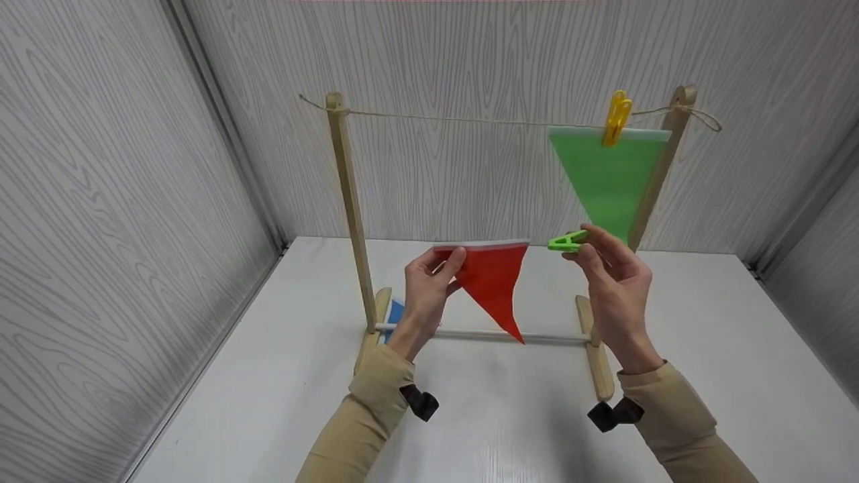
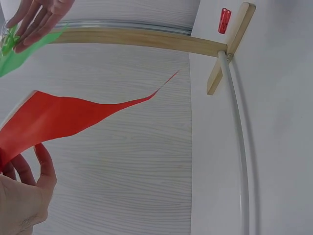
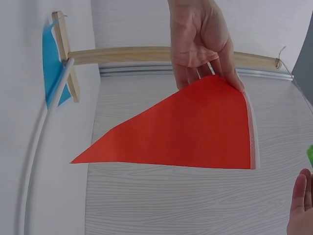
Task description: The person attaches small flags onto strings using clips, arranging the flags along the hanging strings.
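Observation:
My left hand (image 1: 429,285) pinches a red triangular pennant (image 1: 495,275) near the left end of its white top band, and the point hangs down. In my right hand (image 1: 617,278) a green clothespin (image 1: 567,241) is pinched between thumb and fingers, to the right of the red pennant. Both hands are below a string (image 1: 456,119) stretched between two wooden posts. A green pennant (image 1: 604,174) hangs at the string's right end under a yellow clothespin (image 1: 616,119). The right wrist view shows the red pennant (image 3: 190,132) spread flat, its white band at the right.
The wooden posts (image 1: 349,201) stand on feet joined by a white rod (image 1: 510,335). A blue pennant (image 3: 51,66) lies by the left foot. On the table beside the right foot is a red clothespin (image 2: 224,21). Grey wood-grain panels (image 1: 436,60) enclose the white table (image 1: 483,416).

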### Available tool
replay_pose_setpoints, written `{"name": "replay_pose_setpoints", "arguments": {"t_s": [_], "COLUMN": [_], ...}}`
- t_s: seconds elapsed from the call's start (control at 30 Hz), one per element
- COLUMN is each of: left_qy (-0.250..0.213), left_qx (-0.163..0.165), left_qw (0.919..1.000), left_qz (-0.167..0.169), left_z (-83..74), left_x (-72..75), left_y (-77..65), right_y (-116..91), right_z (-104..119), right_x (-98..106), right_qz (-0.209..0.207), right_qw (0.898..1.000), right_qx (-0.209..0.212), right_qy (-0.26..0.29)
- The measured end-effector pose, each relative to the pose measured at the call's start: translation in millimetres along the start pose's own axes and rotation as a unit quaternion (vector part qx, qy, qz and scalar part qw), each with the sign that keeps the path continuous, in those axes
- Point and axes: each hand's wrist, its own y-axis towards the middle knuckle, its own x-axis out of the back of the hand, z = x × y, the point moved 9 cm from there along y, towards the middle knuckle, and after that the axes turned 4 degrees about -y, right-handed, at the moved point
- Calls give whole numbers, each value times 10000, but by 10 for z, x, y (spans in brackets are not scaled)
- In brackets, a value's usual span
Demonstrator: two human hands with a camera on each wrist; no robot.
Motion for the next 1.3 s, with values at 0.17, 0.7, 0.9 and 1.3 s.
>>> {"name": "replay_pose_setpoints", "arguments": {"t_s": [0.17,0.7,0.9,1.3], "left_qy": [-64,31,56,-47], "left_qx": [-35,-193,-240,-466], "left_qw": [10000,9998,9997,9989], "left_qz": [-9,71,48,15], "left_z": [-64,-279,-353,-547], "left_x": [-39,-160,-190,-243], "left_y": [25,145,199,306], "right_y": [86,470,583,811], "right_z": [67,297,370,503], "right_x": [-33,-200,-298,-475], "right_qz": [-20,239,388,568], "right_qw": [9999,9988,9971,9905], "right_qx": [42,392,515,779], "right_qy": [-102,-175,-396,-978]}}
